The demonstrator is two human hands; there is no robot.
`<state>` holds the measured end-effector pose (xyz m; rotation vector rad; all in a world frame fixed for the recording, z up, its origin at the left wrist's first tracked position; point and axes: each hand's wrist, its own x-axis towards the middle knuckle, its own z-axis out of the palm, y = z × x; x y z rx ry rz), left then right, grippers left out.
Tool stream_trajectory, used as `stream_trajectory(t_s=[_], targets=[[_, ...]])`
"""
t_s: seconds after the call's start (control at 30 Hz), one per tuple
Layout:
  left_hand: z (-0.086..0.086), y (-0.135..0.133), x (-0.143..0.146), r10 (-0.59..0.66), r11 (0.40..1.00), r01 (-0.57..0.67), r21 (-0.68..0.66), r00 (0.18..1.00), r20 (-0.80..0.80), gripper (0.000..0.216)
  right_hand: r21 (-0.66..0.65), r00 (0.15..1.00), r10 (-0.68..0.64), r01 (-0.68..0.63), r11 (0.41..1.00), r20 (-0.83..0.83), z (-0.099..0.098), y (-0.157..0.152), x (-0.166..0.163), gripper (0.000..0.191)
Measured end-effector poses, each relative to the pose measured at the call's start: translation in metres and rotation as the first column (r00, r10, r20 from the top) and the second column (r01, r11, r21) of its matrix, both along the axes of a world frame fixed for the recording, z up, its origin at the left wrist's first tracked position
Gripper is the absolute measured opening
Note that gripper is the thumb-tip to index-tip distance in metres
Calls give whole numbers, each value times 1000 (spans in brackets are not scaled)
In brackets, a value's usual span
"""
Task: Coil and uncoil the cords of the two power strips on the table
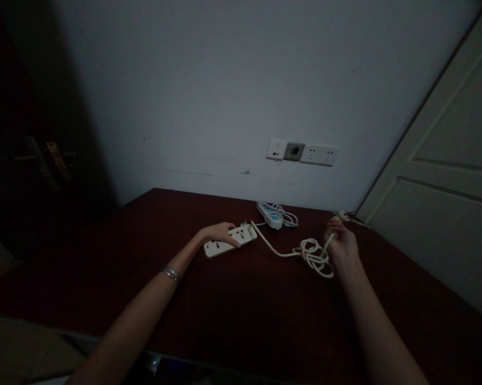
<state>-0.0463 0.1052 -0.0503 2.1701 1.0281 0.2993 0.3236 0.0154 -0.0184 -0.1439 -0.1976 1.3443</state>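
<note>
Power strip: white, lying flat on the dark red bench, left of middle, sockets facing up, its long side angled up toward the right
Left hand: laid over the strip's far edge, its grip closed lightly around the strip; a metal bracelet sits on the wrist
Cord: cream, running from the strip's right end across the bench into a loose bundle of loops just left of the right hand
Right hand: grip clenched on the cord just above the loops, with a short length sticking out past the fingers toward the wall
Second power strip: white with blue labels, farther back near the wall, apart from the first, with its own thin cable coiled beside it
Socket plates: a row set in the pale wall above the bench
Doors: dark door with a metal handle at left, white panelled door at right
</note>
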Motion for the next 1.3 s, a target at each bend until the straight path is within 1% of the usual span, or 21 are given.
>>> stream_trajectory(t_s=[0.13, 0.23, 0.37, 0.43, 0.5, 0.57, 0.67, 0.77, 0.9, 1.0, 1.13, 1.3], targets=[[-1, -2, 5, -30, 998, 33, 55, 998, -56, 64, -32, 1000, -13, 14, 999, 19, 0, 0, -4, 19], [2, -5, 8, -24, 992, 37, 118, 994, -107, 56, -29, 999, -11, 12, 1000, 38, -1, -1, -5, 17], [3, -6, 10, -67, 984, 95, 149, 981, -182, 43, -29, 998, -10, 12, 1000, 60, -3, 1, -6, 16], [3, -5, 10, -61, 975, 101, 196, 978, -201, 45, -30, 997, -6, 8, 1000, 74, -3, 1, -6, 16], [2, -5, 11, -32, 960, 90, 264, 976, -217, 51, -32, 996, -1, 4, 999, 88, -4, 2, -6, 16], [3, -5, 12, -19, 950, 90, 300, 973, -231, 56, -38, 995, 2, 2, 999, 96, -4, 2, -7, 16], [7, -8, 13, -31, 953, 102, 284, 970, -243, 63, -58, 995, 1, 5, 998, 98, -2, 1, -9, 16], [10, -11, 14, -38, 957, 111, 268, 964, -263, 66, -76, 995, 2, 5, 997, 100, -1, 0, -11, 16], [12, -15, 16, -84, 945, 170, 278, 952, -295, 63, -86, 994, 13, -4, 996, 108, 1, -2, -11, 16], [12, -16, 18, -86, 935, 185, 302, 946, -312, 56, -90, 993, 19, -8, 996, 116, 1, -2, -11, 15], [14, -17, 19, -83, 933, 181, 312, 950, -301, 61, -82, 992, 13, -3, 997, 124, 0, -1, -13, 15], [16, -16, 18, -120, 934, 206, 293, 951, -285, 61, -95, 994, 13, -2, 995, 110, -1, 1, -18, 17]])
